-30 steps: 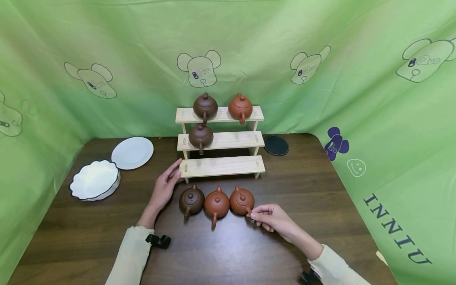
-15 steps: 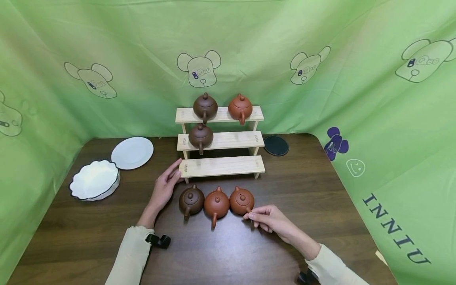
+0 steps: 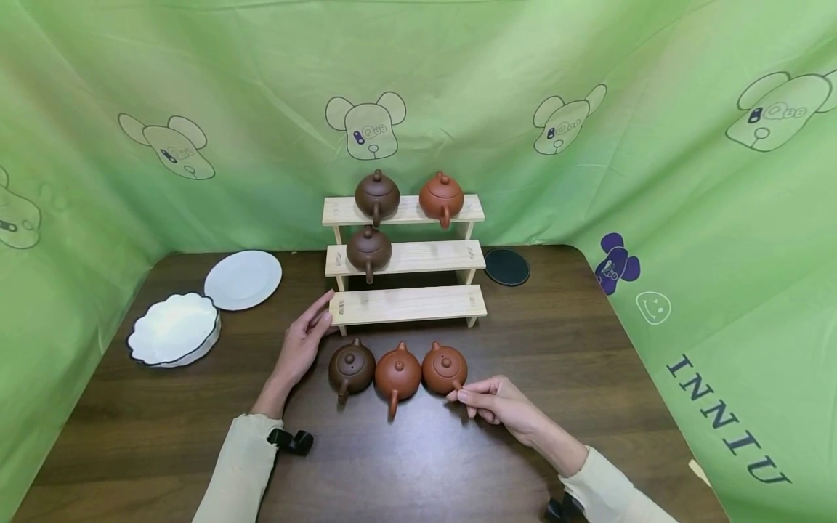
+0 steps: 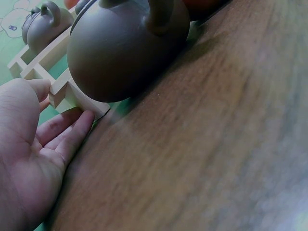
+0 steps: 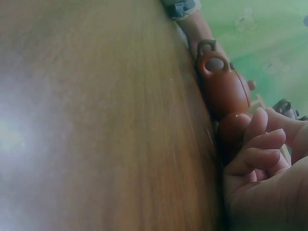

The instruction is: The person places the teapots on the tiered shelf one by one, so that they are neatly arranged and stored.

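Cloth (image 3: 261, 58), green and printed with eared heads, hangs beyond both hands. A brown table (image 3: 562, 370) spreads beneath them. A pale three-tier stand (image 3: 412, 305) lies right of the left hand (image 3: 302, 345), whose fingers, loosely straight, rest against its end without gripping; the left wrist view brings out the lowest tier's leg beside the fingertips. Only the head view has the scalloped bowl (image 3: 201, 353) and, farther off, the white plate (image 3: 243, 280), both left of the left hand.

The right hand (image 3: 503, 408), mostly closed, pinches the rightmost red teapot (image 3: 443, 370) between thumb and forefinger. This teapot is on the table, just ahead and left of that hand. Leftward follow a middle red teapot (image 3: 397, 376) and a front dark teapot (image 3: 351, 369), whose belly looms near the left hand in the left wrist view. Three more teapots (image 3: 369, 250) occupy the upper tiers, beyond both hands. A black disc (image 3: 507, 267) lies well ahead of the right hand.

The pinched handle (image 3: 457, 386) shows from above; in the right wrist view fingers hide it, while the middle red teapot's loop stands clear.
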{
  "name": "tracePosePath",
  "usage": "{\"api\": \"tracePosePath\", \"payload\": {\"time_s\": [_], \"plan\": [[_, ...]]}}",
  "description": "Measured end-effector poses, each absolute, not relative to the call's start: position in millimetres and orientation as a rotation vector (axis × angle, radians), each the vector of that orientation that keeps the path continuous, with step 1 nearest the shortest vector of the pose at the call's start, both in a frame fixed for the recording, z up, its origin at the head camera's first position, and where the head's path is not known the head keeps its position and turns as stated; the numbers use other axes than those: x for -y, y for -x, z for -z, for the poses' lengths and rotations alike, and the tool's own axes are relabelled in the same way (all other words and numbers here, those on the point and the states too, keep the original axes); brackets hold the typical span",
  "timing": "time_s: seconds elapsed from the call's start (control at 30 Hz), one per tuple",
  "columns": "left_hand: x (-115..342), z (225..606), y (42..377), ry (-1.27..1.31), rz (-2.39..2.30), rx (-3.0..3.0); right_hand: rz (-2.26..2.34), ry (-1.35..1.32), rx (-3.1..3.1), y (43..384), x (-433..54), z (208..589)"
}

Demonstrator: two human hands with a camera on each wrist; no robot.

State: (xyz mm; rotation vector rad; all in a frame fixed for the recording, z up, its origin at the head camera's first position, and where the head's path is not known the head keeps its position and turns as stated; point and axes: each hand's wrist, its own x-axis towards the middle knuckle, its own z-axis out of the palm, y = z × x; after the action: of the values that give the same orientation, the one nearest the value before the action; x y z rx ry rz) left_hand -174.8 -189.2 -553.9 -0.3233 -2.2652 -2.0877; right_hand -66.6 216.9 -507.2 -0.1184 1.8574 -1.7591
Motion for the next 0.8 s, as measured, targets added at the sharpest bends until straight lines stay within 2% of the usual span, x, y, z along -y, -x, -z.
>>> {"api": "tracePosePath", "payload": {"time_s": [0.13,0.43,0.8], "plan": [[186,547,172,0.31,2.055,2.278,1.774,0.113,-1.868,66,-217,508],[196,576,187,0.28,2.058,2.314,1.88,0.07,-1.809,64,-218,509],[194,564,180,0.318,2.097,2.269,1.983,0.12,-1.785,72,-212,495]]}}
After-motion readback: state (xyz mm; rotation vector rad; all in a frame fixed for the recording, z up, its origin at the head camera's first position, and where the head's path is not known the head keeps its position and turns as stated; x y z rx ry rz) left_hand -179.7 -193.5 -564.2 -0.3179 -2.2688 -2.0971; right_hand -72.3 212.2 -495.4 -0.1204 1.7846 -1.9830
